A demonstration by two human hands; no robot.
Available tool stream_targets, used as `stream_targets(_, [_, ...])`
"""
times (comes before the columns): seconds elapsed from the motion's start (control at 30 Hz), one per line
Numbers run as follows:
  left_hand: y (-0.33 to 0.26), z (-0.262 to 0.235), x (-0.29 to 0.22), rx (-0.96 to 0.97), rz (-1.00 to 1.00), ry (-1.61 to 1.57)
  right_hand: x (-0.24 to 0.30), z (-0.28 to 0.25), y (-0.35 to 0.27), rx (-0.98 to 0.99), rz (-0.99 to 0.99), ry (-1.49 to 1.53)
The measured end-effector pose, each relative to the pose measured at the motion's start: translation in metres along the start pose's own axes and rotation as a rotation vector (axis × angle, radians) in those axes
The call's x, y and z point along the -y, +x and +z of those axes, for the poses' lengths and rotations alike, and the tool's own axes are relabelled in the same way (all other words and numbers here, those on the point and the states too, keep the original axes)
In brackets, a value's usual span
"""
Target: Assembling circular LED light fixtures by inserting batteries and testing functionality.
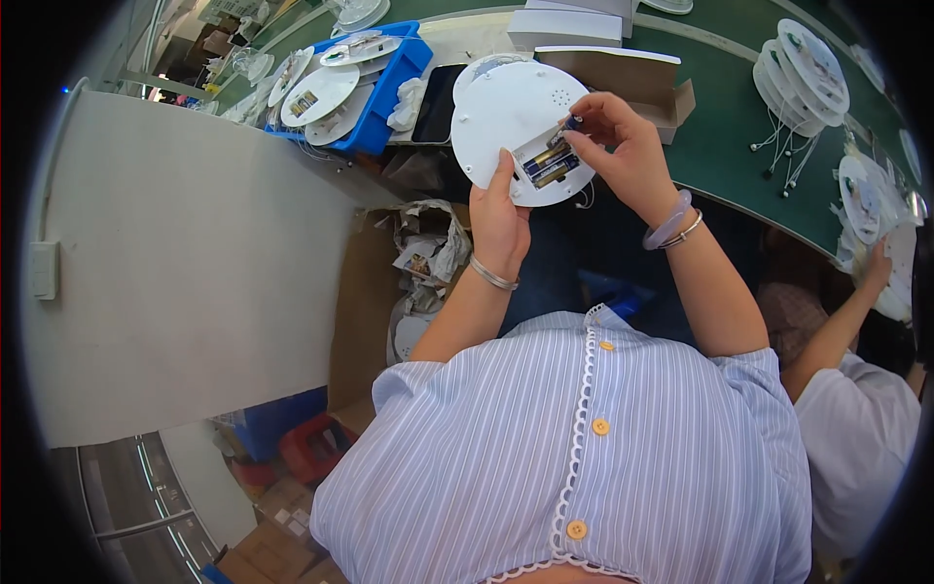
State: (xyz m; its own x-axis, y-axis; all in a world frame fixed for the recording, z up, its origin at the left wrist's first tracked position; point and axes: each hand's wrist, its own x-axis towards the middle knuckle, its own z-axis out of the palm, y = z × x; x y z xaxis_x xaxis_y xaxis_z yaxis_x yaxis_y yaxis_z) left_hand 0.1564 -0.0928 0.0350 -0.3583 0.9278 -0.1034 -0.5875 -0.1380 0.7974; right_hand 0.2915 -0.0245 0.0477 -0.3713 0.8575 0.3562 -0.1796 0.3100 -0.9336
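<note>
My left hand (499, 222) grips the lower edge of a white round disc (494, 105), with its thumb lying on the face. A battery compartment in that face holds dark blue and gold batteries (552, 167) side by side. At the compartment's upper end, my right hand (626, 146) pinches a battery (573, 124) between thumb and fingers. The fingers partly cover this battery, so I cannot tell how far it sits in its slot. A thin wire dangles below the disc's lower right edge.
A blue bin (394, 88) full of white discs stands at the far left. Near it lies a black flat object (440, 105). An open carton (623, 83) sits behind my right hand. Stacked discs (800, 78) with hanging wires rest right. A co-worker's hand (879, 268) touches wrapped discs.
</note>
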Motion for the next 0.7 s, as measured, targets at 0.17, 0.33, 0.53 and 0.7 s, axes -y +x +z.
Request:
stream_targets(0.17, [-0.004, 0.001, -0.001, 0.030, 0.011, 0.044, 0.004, 0.007, -0.006, -0.079, -0.221, -0.608])
stream_targets(0.33, [-0.004, -0.001, 0.000, 0.040, -0.033, 0.011, -0.004, 0.007, -0.001, -0.277, -0.433, -0.912])
stream_targets(0.53, [-0.008, -0.007, 0.003, 0.064, 0.044, 0.056, -0.010, -0.001, 0.005, -0.021, 0.189, -0.185])
stream_targets(0.7, [-0.005, -0.011, 0.002, 0.054, 0.104, 0.072, 0.000, 0.002, 0.004, 0.085, 0.264, -0.105])
